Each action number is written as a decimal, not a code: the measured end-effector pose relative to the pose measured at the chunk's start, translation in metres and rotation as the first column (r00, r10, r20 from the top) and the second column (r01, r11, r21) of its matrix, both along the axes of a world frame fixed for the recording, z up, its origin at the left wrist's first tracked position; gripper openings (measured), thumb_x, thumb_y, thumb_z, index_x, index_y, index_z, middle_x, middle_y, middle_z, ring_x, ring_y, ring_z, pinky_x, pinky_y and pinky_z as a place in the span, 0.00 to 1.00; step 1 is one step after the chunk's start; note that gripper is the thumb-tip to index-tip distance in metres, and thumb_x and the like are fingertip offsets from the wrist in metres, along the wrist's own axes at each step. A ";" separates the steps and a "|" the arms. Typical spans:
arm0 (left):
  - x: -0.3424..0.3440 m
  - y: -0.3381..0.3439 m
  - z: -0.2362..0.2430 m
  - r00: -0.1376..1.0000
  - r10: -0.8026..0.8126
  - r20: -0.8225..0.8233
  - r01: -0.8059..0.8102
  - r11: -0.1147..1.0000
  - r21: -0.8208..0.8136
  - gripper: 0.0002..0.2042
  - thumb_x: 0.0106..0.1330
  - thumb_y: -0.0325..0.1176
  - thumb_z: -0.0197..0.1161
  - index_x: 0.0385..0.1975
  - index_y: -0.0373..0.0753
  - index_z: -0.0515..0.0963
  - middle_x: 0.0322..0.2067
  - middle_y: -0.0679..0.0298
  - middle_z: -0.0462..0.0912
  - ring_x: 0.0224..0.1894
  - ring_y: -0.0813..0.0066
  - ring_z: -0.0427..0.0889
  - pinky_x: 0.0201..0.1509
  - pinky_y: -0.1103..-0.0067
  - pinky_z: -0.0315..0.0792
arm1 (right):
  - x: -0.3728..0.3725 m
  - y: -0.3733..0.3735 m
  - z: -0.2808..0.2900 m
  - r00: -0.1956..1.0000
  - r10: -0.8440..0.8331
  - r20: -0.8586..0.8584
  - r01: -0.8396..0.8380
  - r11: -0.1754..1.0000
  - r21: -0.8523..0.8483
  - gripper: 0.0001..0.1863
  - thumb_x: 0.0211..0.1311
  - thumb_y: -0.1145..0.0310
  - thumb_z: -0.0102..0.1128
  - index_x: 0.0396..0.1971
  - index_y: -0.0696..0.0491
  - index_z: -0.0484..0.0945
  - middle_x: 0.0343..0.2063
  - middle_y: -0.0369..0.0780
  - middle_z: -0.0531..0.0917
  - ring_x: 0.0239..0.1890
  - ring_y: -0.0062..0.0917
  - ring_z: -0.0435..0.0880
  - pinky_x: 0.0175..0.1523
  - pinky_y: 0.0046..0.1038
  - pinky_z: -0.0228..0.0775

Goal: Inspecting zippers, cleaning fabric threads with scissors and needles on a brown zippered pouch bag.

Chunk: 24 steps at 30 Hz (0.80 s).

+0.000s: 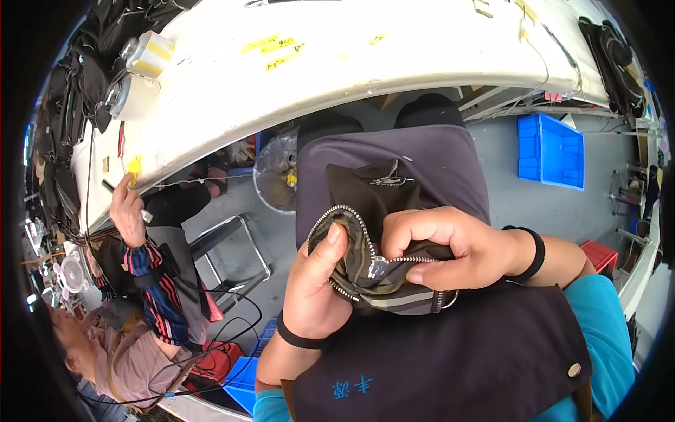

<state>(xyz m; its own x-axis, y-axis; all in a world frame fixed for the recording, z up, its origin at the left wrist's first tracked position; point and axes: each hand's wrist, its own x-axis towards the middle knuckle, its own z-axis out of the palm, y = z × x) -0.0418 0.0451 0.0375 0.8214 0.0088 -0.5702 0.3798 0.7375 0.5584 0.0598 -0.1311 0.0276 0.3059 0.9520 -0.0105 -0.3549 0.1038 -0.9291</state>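
A dark olive fabric bag [348, 184] with metal zippers and a camouflage lining rests on a dark grey cloth [457, 172] over my lap. My left hand [316, 288] grips the left side of the open zipper, its thumb over the toothed edge and its other fingers hidden behind the fabric. My right hand [453, 250] holds the right side, index finger and thumb bent onto the fabric and zipper tape just right of the silver zipper slider [377, 268]. A grey striped band runs along the bag's lower edge.
A white table [337, 63] curves ahead, with white containers [144, 55] and black bags [95, 49]. At left a co-worker [133, 337] holds a slim tool near the table edge, beside a chair [246, 246] and cables. A bin [271, 183] and blue crate [550, 151] stand on the floor.
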 end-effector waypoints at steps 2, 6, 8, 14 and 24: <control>-0.004 0.005 -0.004 1.000 -0.025 0.014 0.025 1.000 -0.014 0.15 0.70 0.46 0.54 0.32 0.38 0.72 0.24 0.66 0.74 0.28 0.79 0.73 0.33 0.83 0.65 | -0.005 0.001 -0.002 0.999 -0.020 -0.034 0.020 1.000 0.004 0.08 0.59 0.82 0.53 0.39 0.59 0.72 0.36 0.34 0.75 0.41 0.14 0.72 0.46 0.22 0.65; -0.005 0.011 -0.006 0.992 -0.031 0.121 -0.033 0.867 0.497 0.17 0.61 0.34 0.68 0.45 0.34 0.73 0.37 0.65 0.78 0.37 0.74 0.78 0.45 0.76 0.73 | -0.015 0.006 0.000 0.995 -0.097 -0.021 0.095 0.991 -0.091 0.04 0.63 0.77 0.56 0.36 0.60 0.74 0.30 0.34 0.78 0.36 0.13 0.74 0.41 0.21 0.67; 0.002 0.022 -0.005 0.811 -0.235 0.536 -0.565 -0.078 0.821 0.18 0.54 0.36 0.73 0.40 0.36 0.76 0.38 0.62 0.78 0.38 0.70 0.78 0.47 0.70 0.71 | -0.016 0.010 0.000 0.990 -0.139 -0.035 0.134 0.983 -0.124 0.04 0.63 0.75 0.58 0.35 0.59 0.76 0.31 0.35 0.76 0.33 0.16 0.74 0.38 0.21 0.65; 0.013 0.042 0.027 0.645 -0.762 0.056 -0.208 -0.104 0.973 0.17 0.47 0.42 0.72 0.36 0.44 0.82 0.32 0.70 0.85 0.39 0.70 0.81 0.53 0.64 0.67 | -0.016 0.010 -0.001 0.990 -0.136 0.043 0.140 0.981 -0.131 0.05 0.64 0.74 0.58 0.36 0.60 0.76 0.31 0.36 0.81 0.35 0.13 0.76 0.41 0.21 0.69; 0.000 0.041 0.015 0.703 -0.679 0.212 -0.172 0.127 0.977 0.13 0.48 0.34 0.73 0.32 0.39 0.80 0.34 0.57 0.86 0.40 0.59 0.86 0.57 0.60 0.71 | -0.016 0.008 -0.004 0.937 -0.158 -0.313 0.086 0.969 -0.231 0.06 0.65 0.74 0.56 0.38 0.60 0.77 0.32 0.31 0.80 0.37 0.09 0.73 0.42 0.18 0.68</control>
<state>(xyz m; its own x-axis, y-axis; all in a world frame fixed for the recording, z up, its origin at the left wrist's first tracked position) -0.0422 0.0856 0.0525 0.9693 -0.1447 0.1987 -0.2458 -0.5682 0.7853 0.0438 -0.1227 0.0234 0.3651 0.8723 -0.3253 -0.6391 -0.0192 -0.7689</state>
